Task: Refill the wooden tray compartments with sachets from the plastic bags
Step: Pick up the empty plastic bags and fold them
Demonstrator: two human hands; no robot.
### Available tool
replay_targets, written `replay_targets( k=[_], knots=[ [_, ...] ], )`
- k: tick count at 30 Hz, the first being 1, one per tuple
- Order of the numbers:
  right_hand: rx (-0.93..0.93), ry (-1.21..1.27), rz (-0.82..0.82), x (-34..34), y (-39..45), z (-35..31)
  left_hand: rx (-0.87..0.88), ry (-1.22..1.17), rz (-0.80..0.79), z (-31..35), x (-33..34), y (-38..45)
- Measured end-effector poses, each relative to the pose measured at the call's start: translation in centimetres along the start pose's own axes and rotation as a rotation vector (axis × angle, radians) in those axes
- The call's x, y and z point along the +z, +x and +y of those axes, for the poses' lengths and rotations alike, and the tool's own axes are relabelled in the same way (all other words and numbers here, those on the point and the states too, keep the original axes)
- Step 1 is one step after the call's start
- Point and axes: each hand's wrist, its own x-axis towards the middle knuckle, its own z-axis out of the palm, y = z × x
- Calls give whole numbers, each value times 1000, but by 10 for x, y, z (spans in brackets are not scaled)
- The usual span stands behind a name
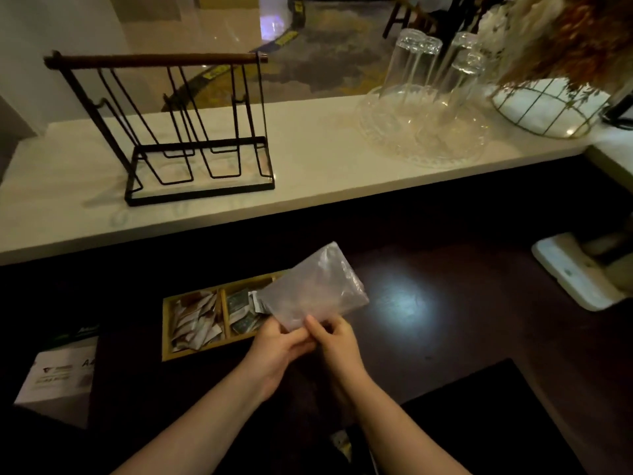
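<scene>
From the head view, your left hand [279, 351] and right hand [337, 344] meet just in front of you over the dark table [445, 337], and both grips are pinched shut on the near edge of a clear plastic bag [313, 289]. The bag stands up and away from you, tilted over the right end of the wooden tray [168, 332], hiding that end. Whether anything is inside the bag cannot be told.

The tray lies on the dark table, left of your hands. Its left compartment holds pale sachets [195, 320] in a loose heap; the next compartment holds green sachets [243, 313], partly covered by the bag.

At the table's left edge lies a white printed card [58, 375]. On the pale raised ledge [325, 166] beyond stand a black wire rack [178, 132], upturned glasses [431, 84] on a glass tray, and a wire basket [544, 108] at its right end.
</scene>
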Motion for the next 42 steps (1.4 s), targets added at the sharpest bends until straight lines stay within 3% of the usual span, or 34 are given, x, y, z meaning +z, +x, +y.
replay_targets(
  k=[4,9,16,22,27,33,42],
  knots=[
    [102,135,135,-24,2,10,116,418,120,-8,14,9],
    [146,288,207,-57,0,22,331,824,82,-29,28,29],
    [199,364,397,-107,-11,67,543,1228,-130,-71,68,55],
    [231,421,611,-164,-32,122,730,1583,-487,-131,119,90],
    [252,462,783,-198,-45,173,758,1752,-616,-179,151,106],
    [471,638,898,-225,-38,246,786,1913,-630,-189,157,110],
    [843,874,841,-238,11,350,886,1885,-582,-196,157,114]
  ],
)
